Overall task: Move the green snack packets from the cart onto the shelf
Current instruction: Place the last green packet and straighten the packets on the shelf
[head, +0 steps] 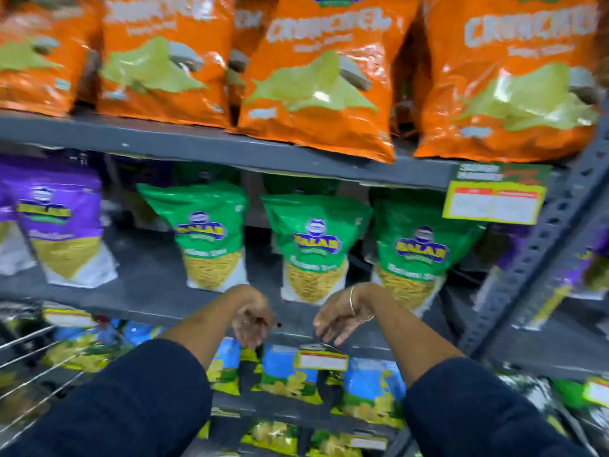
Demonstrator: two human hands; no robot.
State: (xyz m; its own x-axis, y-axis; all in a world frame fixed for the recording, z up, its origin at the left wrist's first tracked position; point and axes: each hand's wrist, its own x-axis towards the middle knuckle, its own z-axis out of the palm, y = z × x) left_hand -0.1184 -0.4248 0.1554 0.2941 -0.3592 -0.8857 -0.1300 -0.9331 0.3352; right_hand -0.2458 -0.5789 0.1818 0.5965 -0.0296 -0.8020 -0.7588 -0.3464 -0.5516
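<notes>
Sleeves: dark blue, pushed up the forearms, filling the bottom of the view.
Cart point(29, 367): wire bars at the lower left edge; its contents are too blurred to tell.
Left hand point(252, 319): empty, wrist bent, fingers hanging loosely spread and pointing down, in front of the shelf edge.
Right hand point(339, 316): empty too, fingers loose and apart, pointing down and inward; a thin bangle point(352, 301) sits on the wrist.
Gap between hands: small; the two do not touch.
Blue packets point(286, 374): blue and green bags on the level below the hands, with a small price tag point(323, 359) hanging in front of them.
Shelf point(148, 282): grey board just beyond the hands.
Green packets point(314, 249): three upright in a row on that shelf, faces forward; the middle one stands right behind the hands, one to its left, one to its right. More green shows behind them.
Purple packet point(62, 222): upright at the left of the same shelf, apart from the green row.
Label point(494, 196): yellow and green card hung from the board above, at the right.
Orange bags point(316, 77): large, side by side on the top level, overhanging its front edge.
</notes>
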